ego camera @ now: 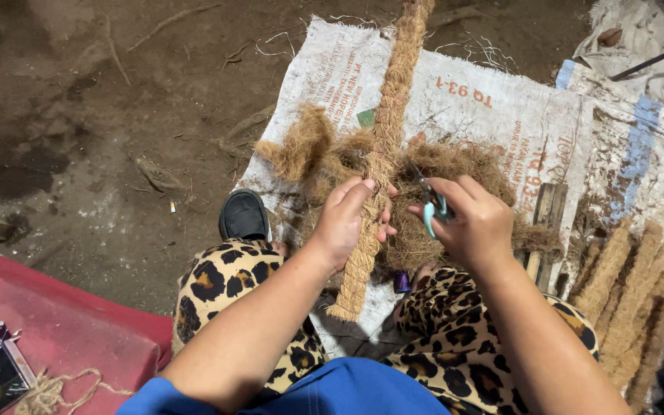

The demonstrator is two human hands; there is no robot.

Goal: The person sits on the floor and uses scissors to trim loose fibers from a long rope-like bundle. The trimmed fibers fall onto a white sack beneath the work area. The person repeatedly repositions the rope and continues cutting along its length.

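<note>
Gripping the coir pole (382,154), left hand (346,223) fingers curl shut (right hand (474,223) clutches scissors (429,201)).

hands (416,219), coir rope (382,154), scissors (429,201)

The left hand (347,223) grips a fibre pole (384,146) lying on a sack (501,107), loose fibre (309,150) beyond the grip, scissors (430,206) just right, finished poles (632,307) far right.
</note>
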